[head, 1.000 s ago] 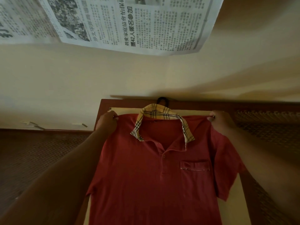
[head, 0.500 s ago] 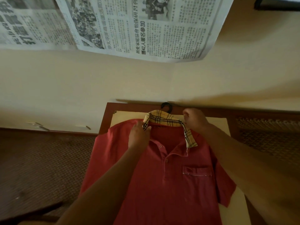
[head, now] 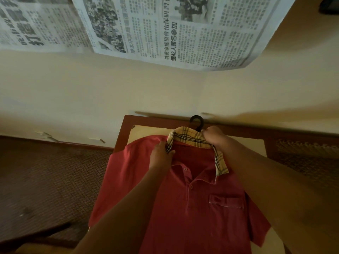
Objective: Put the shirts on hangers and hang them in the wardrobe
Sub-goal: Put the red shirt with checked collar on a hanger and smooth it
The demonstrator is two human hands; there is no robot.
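A red polo shirt (head: 200, 213) with a tan plaid collar (head: 190, 138) lies face up on a small table (head: 152, 129). A black hanger hook (head: 197, 121) sticks out above the collar; the rest of the hanger is hidden inside the shirt. My left hand (head: 161, 154) pinches the left collar flap. My right hand (head: 214, 135) grips the back right of the collar, just below the hook.
The table has a dark wood rim (head: 121, 136) and stands against a cream wall (head: 110, 92). Newspaper sheets (head: 165, 28) hang on the wall above. Brown patterned carpet (head: 45, 180) lies to the left, and a woven dark surface (head: 302, 156) to the right.
Both hands moved from the shirt's shoulders inward to the collar. The view shifted so the shirt and table sit further right and lower.
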